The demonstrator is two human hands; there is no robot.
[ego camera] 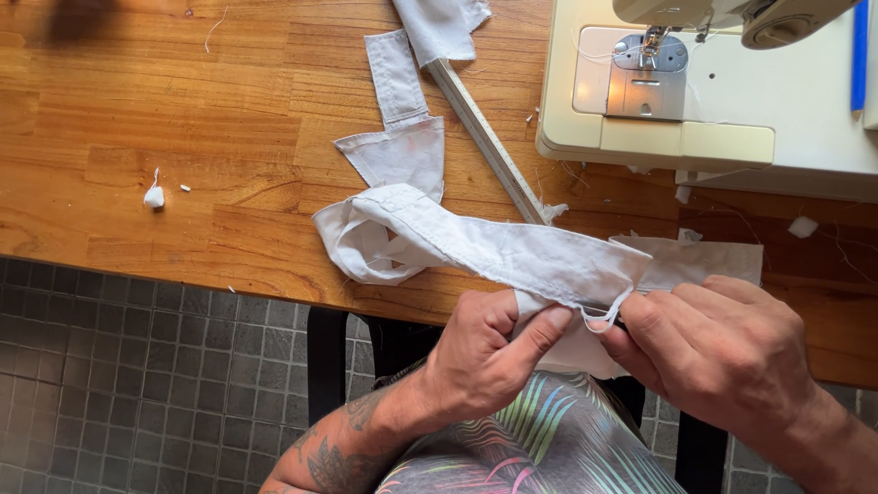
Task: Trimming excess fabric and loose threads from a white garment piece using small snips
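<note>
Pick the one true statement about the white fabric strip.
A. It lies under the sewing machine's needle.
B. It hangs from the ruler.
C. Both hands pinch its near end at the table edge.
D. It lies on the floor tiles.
C: the left hand and right hand both pinch the near end of the white fabric strip at the edge of the wooden table.

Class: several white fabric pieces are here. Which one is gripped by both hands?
The long folded white strip at the table's front edge; the others lie untouched farther back.
</note>
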